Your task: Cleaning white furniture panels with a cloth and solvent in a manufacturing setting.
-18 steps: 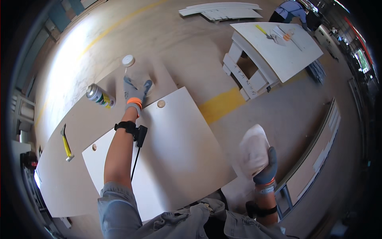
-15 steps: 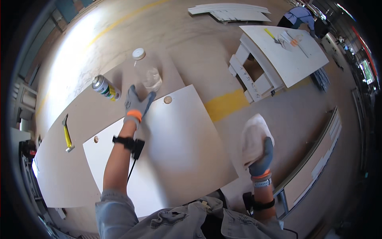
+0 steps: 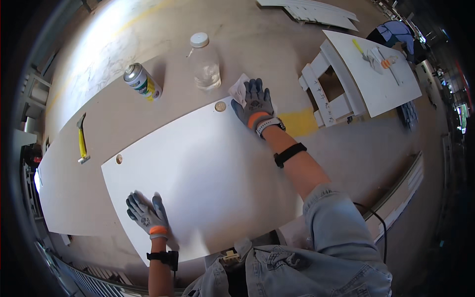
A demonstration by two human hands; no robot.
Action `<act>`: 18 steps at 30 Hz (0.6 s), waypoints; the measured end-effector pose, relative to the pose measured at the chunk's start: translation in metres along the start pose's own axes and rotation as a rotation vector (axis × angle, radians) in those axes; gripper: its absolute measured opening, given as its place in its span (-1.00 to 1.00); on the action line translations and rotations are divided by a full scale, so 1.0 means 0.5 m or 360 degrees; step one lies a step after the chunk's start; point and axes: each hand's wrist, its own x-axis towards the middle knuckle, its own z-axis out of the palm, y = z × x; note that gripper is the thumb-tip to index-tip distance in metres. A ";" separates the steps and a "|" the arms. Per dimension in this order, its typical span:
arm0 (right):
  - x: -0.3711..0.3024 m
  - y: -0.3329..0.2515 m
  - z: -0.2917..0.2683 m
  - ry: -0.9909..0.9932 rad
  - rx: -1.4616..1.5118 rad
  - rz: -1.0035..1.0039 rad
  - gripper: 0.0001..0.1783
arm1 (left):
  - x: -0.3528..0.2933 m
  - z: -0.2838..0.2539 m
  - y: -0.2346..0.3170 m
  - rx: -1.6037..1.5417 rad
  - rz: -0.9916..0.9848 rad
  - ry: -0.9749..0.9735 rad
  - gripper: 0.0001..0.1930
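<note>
A large white panel with two round holes along its far edge lies in front of me. My left hand, in a grey glove, rests palm down and open on the panel's near-left part, fingers spread. At the far right corner my right hand, gloved too, presses a crumpled white cloth down. Part of the cloth sticks out beside its fingers; the rest is hidden under the palm. Beyond the far edge stands a clear plastic bottle with a white cap, partly filled with clear liquid.
A spray can and a yellow-handled hammer are on the brown board under the panel. To the right, a white-topped stand bears tools; a person bends behind it. Stacked panels lie on the floor.
My left hand has moved from near the bottle back onto the near-left part of the panel. My right hand has brought the cloth from beyond the right edge to the far right corner.
</note>
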 end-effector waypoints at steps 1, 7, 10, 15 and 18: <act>-0.009 0.012 0.006 0.0014 -0.0056 -0.0045 -0.17 | 0.001 -0.003 0.007 -0.0036 -0.0024 -0.0035 -0.23; -0.422 0.071 -0.029 -0.0285 -0.0119 -0.0060 -0.19 | 0.002 -0.001 0.002 0.0058 -0.0067 -0.0024 -0.24; -0.528 0.053 -0.061 -0.0402 0.0018 0.0106 -0.17 | -0.005 0.000 -0.013 0.0099 0.0001 -0.0032 -0.25; -0.336 0.041 0.004 0.0080 0.0081 0.0144 -0.17 | -0.010 -0.015 -0.003 0.0033 0.0123 -0.0141 -0.27; -0.143 0.026 -0.014 -0.0032 0.0090 0.0115 -0.16 | -0.010 -0.003 -0.015 -0.0015 0.0169 -0.0086 -0.28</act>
